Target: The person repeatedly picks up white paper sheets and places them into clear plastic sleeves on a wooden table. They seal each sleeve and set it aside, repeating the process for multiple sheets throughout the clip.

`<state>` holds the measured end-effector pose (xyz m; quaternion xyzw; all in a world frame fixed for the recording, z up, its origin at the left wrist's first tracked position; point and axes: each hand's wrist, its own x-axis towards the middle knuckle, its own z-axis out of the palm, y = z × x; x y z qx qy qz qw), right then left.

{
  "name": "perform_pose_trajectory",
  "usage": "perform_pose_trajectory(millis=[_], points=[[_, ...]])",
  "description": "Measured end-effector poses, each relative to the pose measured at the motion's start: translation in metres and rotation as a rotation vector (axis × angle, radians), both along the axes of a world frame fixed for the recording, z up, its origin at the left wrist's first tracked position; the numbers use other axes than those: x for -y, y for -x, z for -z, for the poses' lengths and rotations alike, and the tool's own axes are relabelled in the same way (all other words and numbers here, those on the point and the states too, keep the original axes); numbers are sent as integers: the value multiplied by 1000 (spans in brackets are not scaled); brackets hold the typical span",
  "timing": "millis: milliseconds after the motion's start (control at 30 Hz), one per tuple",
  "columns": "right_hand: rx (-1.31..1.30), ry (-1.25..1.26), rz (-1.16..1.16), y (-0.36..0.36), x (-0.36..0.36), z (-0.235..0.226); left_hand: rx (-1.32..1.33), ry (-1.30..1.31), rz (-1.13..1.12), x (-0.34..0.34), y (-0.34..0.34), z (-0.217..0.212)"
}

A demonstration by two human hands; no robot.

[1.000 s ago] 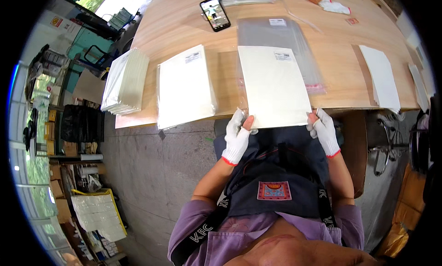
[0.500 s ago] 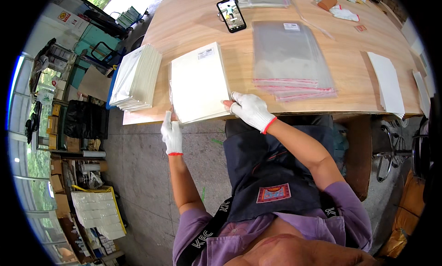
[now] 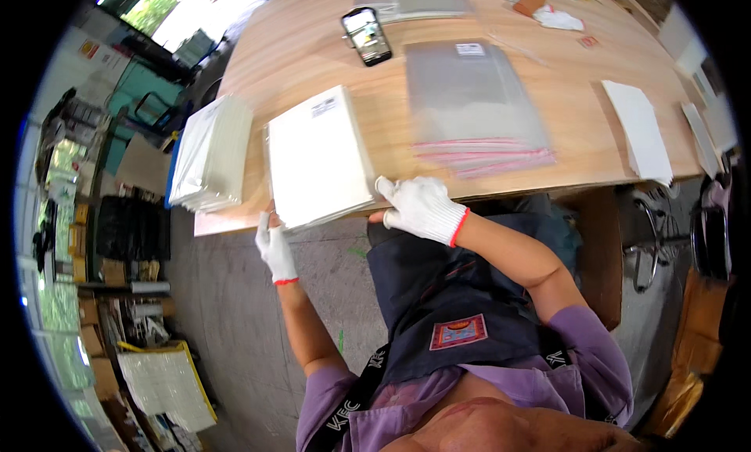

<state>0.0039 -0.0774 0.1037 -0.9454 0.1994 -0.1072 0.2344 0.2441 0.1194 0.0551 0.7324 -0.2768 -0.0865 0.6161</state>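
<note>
White knit gloves with red cuffs cover both hands. Left hand [image 3: 275, 247] grips the near-left corner of a white flat packet stack [image 3: 319, 158] at the desk's front edge; fingers lie along the stack's side, thumb not resolvable. Right hand [image 3: 420, 207] clamps the near-right corner of the same stack, thumb on top, fingers curled under the overhanging edge. Hands are apart, one at each near corner.

Stack position: lies flat on the wooden desk [image 3: 297, 53], near edge projecting slightly past the desk's front edge toward the person. A small label sits on its far right corner.

Neighbours:
- Second stack of white packets [image 3: 210, 153] just left of the held stack, at the desk's left corner, not touching either hand.
- Pile of clear plastic bags [image 3: 473, 100] with red-pink strips along the near edge, right of the held stack, close to the right hand but apart from it.
- Smartphone [image 3: 366, 36], screen lit, beyond the held stack.
- Single white sheet [image 3: 641, 127] further right, well apart.
- Another clear bag pile [image 3: 418, 0] at the far edge.
- Spare gloves [image 3: 559, 18] at far right.

Person wears a purple shirt and a dark apron [image 3: 446, 295]. Concrete floor shows below the desk; cluttered shelving [image 3: 102, 295] at left.
</note>
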Motion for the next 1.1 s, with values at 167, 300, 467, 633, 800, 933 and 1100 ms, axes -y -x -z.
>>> perform_pose_trajectory(millis=[167,300,467,633,800,933,1100], points=[[141,-405,79,98,43,-5,-119,140,-60,11,19,-12],[598,-1044,704,213,108,41,-156,156,-144,-3,3,7],[917,-649,1325,360,156,34,165,130,-291,7,30,-20],[874,-882,1361,421,181,42,704,126,-171,37,55,-35],[1142,-1084,1180,425,210,65,760,23,278,98,127,-39],[1157,-1092,1235,441,234,65,1088,-390,540,162,165,-50],[1433,-982,1173,486,265,72,1179,-446,653,222,190,-12]])
